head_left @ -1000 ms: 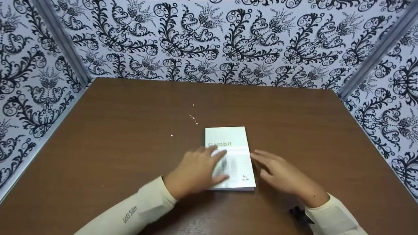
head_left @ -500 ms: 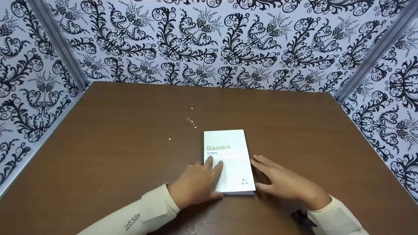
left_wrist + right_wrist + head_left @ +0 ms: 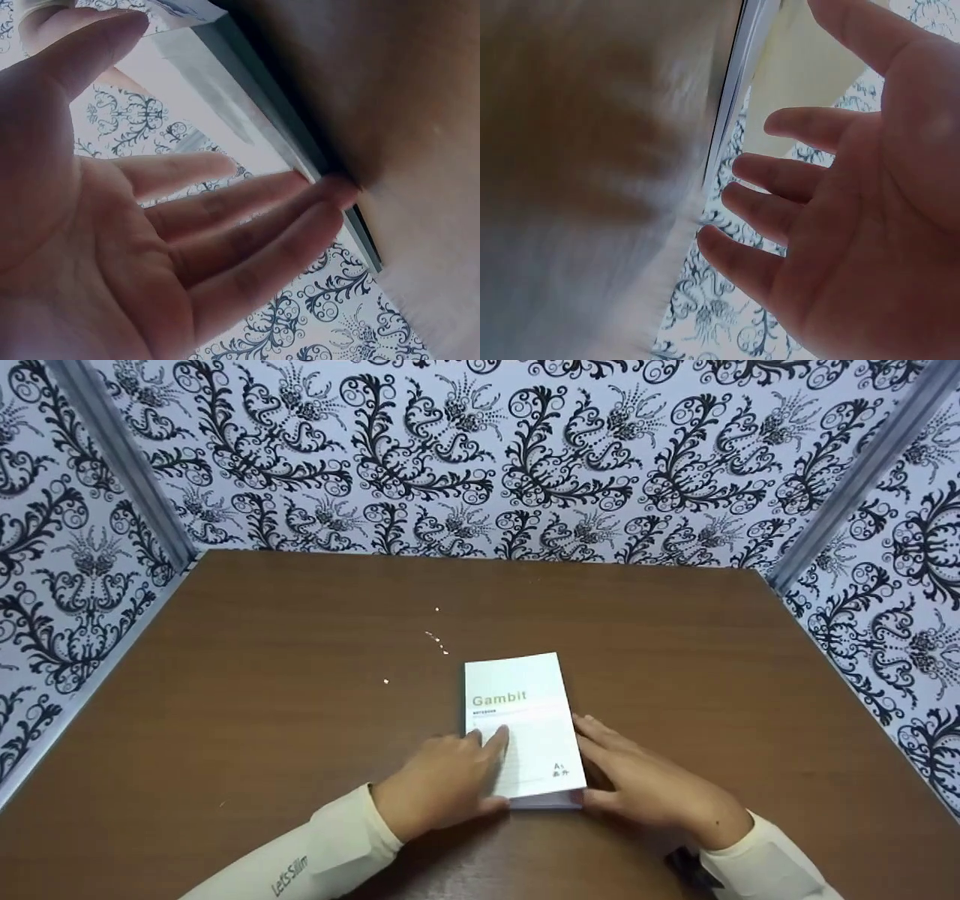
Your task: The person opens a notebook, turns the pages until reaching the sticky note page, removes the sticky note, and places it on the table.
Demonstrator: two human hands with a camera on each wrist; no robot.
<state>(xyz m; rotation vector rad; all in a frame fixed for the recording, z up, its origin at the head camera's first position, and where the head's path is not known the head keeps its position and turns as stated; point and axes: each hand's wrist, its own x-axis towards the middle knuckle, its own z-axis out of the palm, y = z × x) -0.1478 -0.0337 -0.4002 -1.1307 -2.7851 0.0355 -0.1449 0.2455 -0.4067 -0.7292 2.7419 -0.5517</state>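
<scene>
I find the notebook [image 3: 523, 729] lying closed on the table [image 3: 262, 675], between my fingers. Left hand [image 3: 442, 784] rests straight fingers on its cover; right hand [image 3: 649, 784], fingers spread, flanks its edge. Lifting remains undone.

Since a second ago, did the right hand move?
Yes. The right hand moved left, closing the gap of bare table until its fingers touch the notebook's right edge.
</scene>
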